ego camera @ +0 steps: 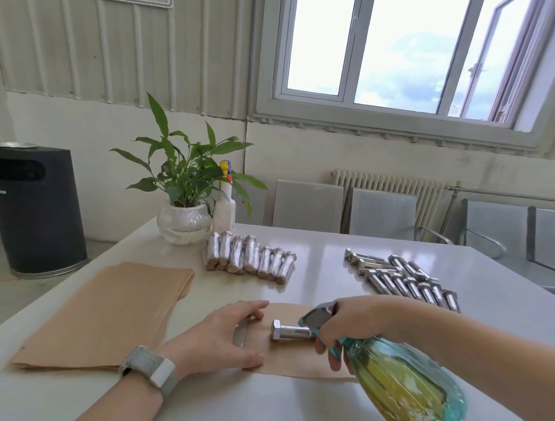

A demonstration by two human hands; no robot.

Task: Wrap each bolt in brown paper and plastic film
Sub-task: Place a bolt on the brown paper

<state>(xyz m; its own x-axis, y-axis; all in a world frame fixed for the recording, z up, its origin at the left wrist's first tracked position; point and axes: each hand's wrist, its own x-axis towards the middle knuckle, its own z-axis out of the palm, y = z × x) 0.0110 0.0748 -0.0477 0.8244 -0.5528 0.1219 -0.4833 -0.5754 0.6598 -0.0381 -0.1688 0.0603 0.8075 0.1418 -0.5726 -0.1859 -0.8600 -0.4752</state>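
A silver hex-head steel bolt (289, 330) lies on a small brown paper sheet (295, 365). The left hand (220, 338), fingers flat, presses the sheet's edge; the right hand (350, 326) grips a teal translucent spray bottle (399, 380), nozzle just beside the bolt. Risk: overspraying may soak and tear the paper, or the nozzle may nudge the bolt rolling.

No writing here can be read. A framed sign (136, 3) high on the far wall, left of the window, is cut off by the top edge, and its print is too small to tell. The dark bin (39, 207) at far left carries a small pale label, also illegible.
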